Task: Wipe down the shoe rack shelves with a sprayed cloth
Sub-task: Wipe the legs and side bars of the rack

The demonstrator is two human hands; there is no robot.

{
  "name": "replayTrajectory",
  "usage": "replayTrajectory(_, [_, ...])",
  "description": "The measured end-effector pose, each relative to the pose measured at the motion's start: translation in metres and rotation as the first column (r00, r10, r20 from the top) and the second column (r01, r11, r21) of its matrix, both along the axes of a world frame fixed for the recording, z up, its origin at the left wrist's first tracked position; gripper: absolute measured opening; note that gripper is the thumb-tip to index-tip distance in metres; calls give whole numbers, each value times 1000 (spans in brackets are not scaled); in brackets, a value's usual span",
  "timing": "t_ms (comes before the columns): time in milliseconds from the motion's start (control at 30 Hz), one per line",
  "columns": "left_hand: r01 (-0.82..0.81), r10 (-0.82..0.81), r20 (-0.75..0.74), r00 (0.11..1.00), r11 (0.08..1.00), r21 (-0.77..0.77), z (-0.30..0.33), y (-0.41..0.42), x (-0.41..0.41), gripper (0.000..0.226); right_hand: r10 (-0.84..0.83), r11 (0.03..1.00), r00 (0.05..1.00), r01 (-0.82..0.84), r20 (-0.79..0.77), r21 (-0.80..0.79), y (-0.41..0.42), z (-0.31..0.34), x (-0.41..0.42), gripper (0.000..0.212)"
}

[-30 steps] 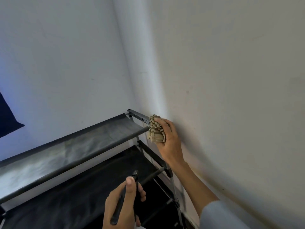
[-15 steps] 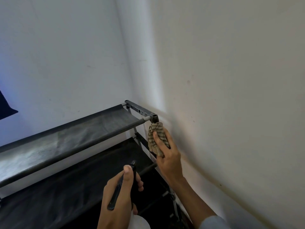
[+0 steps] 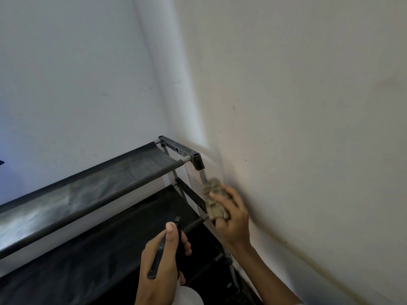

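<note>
A black shoe rack (image 3: 123, 172) with fabric shelves stands in the room's corner. My right hand (image 3: 231, 221) grips a bunched tan checked cloth (image 3: 214, 199) around the rack's front right upright post, between the top shelf and the second shelf (image 3: 92, 252). My left hand (image 3: 160, 263) holds a spray bottle by its black trigger head (image 3: 167, 245), thumb up along the head; the bottle's white body (image 3: 189, 296) shows at the bottom edge. The top shelf fabric looks dusty and streaked.
A pale wall (image 3: 297, 128) runs close along the rack's right side, right behind my right hand. Another wall (image 3: 66, 84) stands behind the rack. Lower rack bars (image 3: 207, 269) show below my hands.
My right hand has slid the cloth down the post from the top corner joint to near the second shelf. My left hand has kept its hold on the bottle.
</note>
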State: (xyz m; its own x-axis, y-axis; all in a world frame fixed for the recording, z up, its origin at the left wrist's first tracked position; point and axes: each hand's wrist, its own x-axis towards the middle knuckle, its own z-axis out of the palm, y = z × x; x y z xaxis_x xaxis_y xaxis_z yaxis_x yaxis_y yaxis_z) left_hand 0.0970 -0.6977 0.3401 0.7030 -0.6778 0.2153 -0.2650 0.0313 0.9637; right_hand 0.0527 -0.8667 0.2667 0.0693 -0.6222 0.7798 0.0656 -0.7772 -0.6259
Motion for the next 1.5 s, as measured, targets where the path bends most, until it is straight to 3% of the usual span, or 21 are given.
replayTrajectory(67, [-10, 10, 11, 1000, 1000, 1, -3, -4, 2, 71, -48, 994, 984, 65, 171, -94, -4, 42, 9, 37])
replayTrajectory(100, [-11, 11, 11, 1000, 1000, 1, -4, -4, 3, 74, -47, 986, 983, 74, 178, -149, -7, 62, 16, 37])
replayTrajectory(233, [-4, 3, 18, 1000, 1000, 18, -10, -6, 8, 72, -88, 978, 992, 69, -91, -195, -14, 84, 44, 44])
replayTrajectory(433, [37, -37, 36, 999, 999, 24, -9, -10, 11, 68, -277, 920, 959, 280, 50, -274, -15, 49, 65, 12])
replayTrajectory(567, [68, -69, 20, 997, 997, 22, -5, -10, 12, 63, -322, 929, 942, 296, -95, -223, -6, -1, 59, 13])
replayTrajectory(700, [79, -79, 22, 997, 997, 5, -3, -12, 12, 63, -121, 992, 953, 126, -277, -3, 0, -45, 34, 15])
replayTrajectory(767, [78, -78, 37, 996, 997, -10, -2, -13, 12, 67, -31, 997, 979, 45, -202, 65, 0, -46, 21, 9])
replayTrajectory(833, [78, -77, 47, 996, 997, -25, -2, -15, 12, 70, -48, 996, 999, 47, 5, 74, -1, -28, 15, 7])
replayTrajectory(900, [73, -72, 43, 996, 997, -31, -3, -16, 12, 68, -79, 997, 976, 76, 203, 24, -5, 2, 19, 18])
replayTrajectory(967, [66, -65, 30, 997, 997, -28, -5, -18, 12, 63, -41, 999, 967, 47, 251, -17, -9, 34, 29, 38])
replayTrajectory(1100, [80, -80, 8, 997, 996, -41, -8, -23, 13, 63, -20, 1000, 999, 20, 33, -11, -12, 45, 53, 52])
replayTrajectory(1333, [67, -68, -5, 998, 995, -74, -12, -32, 24, 62, -64, 998, 986, 63, -152, -9, 1, -73, 34, 56])
replayTrajectory(1500, [59, -62, -29, 998, 993, -99, -11, -35, 31, 57, 3, 997, 987, 10, -158, 82, 3, -92, 13, 44])
